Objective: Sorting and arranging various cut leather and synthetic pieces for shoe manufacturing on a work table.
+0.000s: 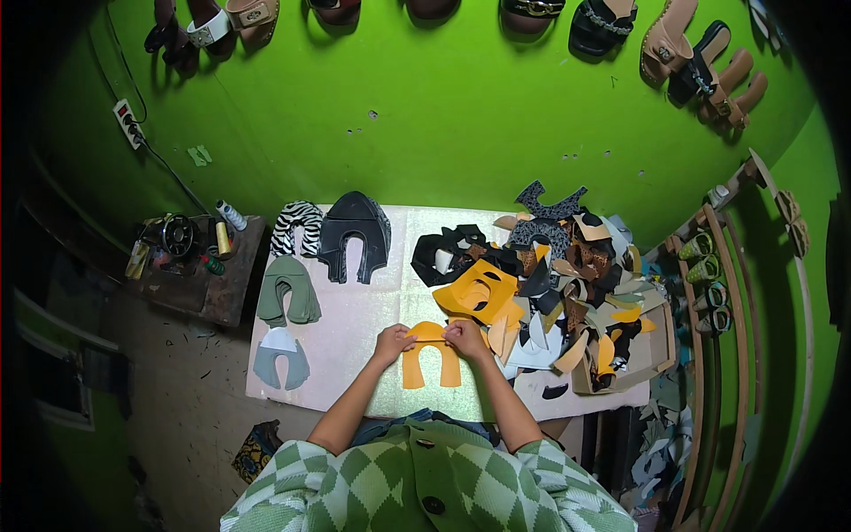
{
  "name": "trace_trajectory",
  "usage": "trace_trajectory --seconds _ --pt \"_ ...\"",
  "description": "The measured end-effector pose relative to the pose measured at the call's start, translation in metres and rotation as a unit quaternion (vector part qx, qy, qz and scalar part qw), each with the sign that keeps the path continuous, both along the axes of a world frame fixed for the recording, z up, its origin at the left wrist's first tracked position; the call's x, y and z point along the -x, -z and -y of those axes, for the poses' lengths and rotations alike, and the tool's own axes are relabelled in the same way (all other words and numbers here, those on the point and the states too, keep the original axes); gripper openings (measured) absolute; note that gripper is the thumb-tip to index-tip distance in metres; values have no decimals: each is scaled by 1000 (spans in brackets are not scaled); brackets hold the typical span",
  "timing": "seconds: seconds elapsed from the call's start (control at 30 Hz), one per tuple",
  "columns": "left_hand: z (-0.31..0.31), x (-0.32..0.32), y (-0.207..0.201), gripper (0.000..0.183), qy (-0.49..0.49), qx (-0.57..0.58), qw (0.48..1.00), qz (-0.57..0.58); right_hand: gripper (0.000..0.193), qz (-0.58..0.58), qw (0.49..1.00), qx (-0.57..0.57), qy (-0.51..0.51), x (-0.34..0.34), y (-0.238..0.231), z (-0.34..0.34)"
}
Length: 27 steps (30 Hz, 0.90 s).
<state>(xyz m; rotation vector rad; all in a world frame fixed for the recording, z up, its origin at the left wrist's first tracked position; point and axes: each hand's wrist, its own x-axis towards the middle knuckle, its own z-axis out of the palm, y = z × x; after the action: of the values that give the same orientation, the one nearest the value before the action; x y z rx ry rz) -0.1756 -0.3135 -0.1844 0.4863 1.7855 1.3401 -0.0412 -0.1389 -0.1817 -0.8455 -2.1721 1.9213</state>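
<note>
A yellow, U-shaped leather cut-out, like a shoe upper piece point(430, 336), lies on the pale table in front of me, its two legs pointing toward me. Its rounded top seems folded over or overlaid by a second layer. My left hand point(393, 344) pinches the upper left edge, and my right hand point(465, 339) grips the upper right edge. Just beyond my right hand lies a larger yellow leather scrap point(479, 288) with cut-out holes. Similar U-shaped pieces lie on the left: zebra-striped point(308, 213), black point(356, 208), green point(282, 275) and grey point(270, 364).
Mixed leather offcuts point(536, 310) heap over the table's right side, partly in a cardboard box point(658, 341). A sewing machine point(177, 236) stands on a side table at the left. A wooden rack point(722, 372) with sandals is at the right. Sandals hang along the green wall point(425, 115).
</note>
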Motion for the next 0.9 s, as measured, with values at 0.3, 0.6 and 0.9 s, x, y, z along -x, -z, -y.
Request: trace_trajectory --seconds 0.3,0.6,0.9 --pt "-5 -16 20 15 -54 63 983 -161 18 57 978 -187 74 -11 12 20" --pt "0 -6 5 16 -12 181 949 -258 21 78 963 -245 81 -9 14 16" --pt "-4 -14 4 15 -28 199 945 -256 20 112 969 -209 74 -7 9 16"
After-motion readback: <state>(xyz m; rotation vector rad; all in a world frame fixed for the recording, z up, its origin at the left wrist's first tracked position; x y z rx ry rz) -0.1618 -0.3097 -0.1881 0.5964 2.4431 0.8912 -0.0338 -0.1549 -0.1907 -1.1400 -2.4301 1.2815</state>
